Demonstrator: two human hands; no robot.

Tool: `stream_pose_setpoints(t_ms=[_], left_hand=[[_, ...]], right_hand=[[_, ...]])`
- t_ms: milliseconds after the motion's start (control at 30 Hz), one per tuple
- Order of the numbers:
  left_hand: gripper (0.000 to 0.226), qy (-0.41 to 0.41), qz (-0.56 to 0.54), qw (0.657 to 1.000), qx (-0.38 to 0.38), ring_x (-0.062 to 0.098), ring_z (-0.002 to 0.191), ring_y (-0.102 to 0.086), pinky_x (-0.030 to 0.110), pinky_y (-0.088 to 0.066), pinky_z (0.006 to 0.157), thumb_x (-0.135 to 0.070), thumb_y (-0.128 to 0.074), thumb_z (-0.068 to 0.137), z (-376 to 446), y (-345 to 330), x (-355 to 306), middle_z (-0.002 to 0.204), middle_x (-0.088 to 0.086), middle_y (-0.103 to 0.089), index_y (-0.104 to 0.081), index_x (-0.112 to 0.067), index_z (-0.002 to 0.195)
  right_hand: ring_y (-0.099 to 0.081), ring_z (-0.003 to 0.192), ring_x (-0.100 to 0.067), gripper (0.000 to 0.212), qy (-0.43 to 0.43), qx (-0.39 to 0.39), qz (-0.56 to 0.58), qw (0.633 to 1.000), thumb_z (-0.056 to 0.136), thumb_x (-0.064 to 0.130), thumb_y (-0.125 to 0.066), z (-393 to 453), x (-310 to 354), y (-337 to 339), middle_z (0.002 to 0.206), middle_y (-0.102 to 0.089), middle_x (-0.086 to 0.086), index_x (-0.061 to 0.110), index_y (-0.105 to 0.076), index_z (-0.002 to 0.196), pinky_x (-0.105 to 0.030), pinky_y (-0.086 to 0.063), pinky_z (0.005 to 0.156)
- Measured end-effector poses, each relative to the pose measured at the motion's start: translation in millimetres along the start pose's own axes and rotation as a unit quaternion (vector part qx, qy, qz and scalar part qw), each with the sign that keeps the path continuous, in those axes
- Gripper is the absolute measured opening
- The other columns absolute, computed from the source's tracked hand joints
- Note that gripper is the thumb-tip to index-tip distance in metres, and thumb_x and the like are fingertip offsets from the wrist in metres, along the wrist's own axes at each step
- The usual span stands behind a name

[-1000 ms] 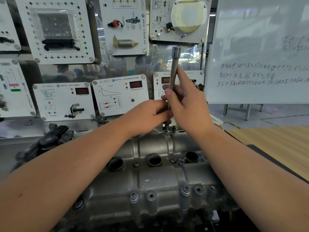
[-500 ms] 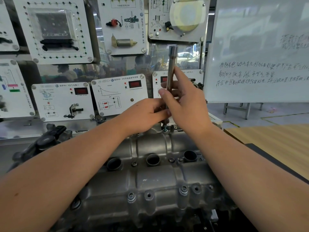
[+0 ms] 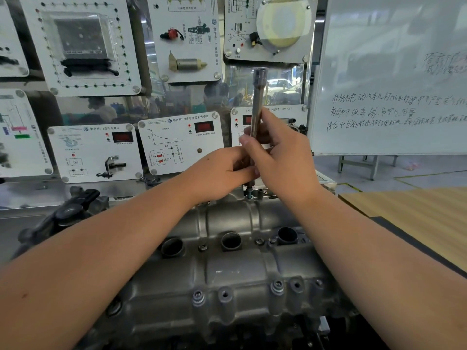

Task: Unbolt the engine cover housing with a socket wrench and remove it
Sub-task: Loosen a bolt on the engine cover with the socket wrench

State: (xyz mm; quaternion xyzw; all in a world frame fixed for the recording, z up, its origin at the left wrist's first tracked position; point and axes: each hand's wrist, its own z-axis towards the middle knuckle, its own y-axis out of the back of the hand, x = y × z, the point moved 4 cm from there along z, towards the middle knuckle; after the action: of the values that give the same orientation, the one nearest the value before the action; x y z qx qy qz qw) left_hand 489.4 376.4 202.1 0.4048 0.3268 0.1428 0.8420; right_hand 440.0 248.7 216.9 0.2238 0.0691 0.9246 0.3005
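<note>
R hand (image 3: 283,157) slid slightly up socket ext (image 3: 258,97), thumb raised

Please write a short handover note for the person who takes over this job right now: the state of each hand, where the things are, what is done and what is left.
Left hand: closed on the lower shaft of the socket extension.
Right hand: fingers closed on the shaft above it.
The tool stands nearly upright on a bolt at the far edge of the engine cover housing.
Done: near-edge holes look mixed, some empty.
Left: near bolts remain seated; housing not yet lifted.
</note>
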Motion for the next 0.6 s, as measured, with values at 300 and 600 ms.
stream_pose_setpoints(t_ms=[300,600], left_hand=[[0.024,0.002,0.008,1.000,0.001,-0.002,0.051,-0.054,0.011,-0.041,0.050,-0.039,-0.053,0.104,-1.7,-0.5,1.1,0.064,-0.019,-0.064,-0.063,-0.034,0.083],[0.019,-0.004,0.000,1.000,0.002,0.002,0.070,-0.066,0.020,-0.049,0.061,-0.042,-0.054,0.101,-1.1,-0.5,0.9,0.079,-0.016,-0.071,-0.066,-0.041,0.087]], right_hand=[[-0.068,0.085,-0.013,0.047,-0.018,0.043,0.008,0.999,0.104,0.019,-0.049,-1.3,-0.1,-3.7,0.103,-0.075,0.004,0.020,-0.041,0.150,-0.030,-0.053,0.075],[-0.057,0.078,0.012,0.021,0.015,0.009,0.011,1.000,0.100,0.011,-0.055,-1.0,-1.6,-3.4,0.081,-0.058,0.039,0.008,-0.058,0.121,-0.006,-0.041,0.069]])
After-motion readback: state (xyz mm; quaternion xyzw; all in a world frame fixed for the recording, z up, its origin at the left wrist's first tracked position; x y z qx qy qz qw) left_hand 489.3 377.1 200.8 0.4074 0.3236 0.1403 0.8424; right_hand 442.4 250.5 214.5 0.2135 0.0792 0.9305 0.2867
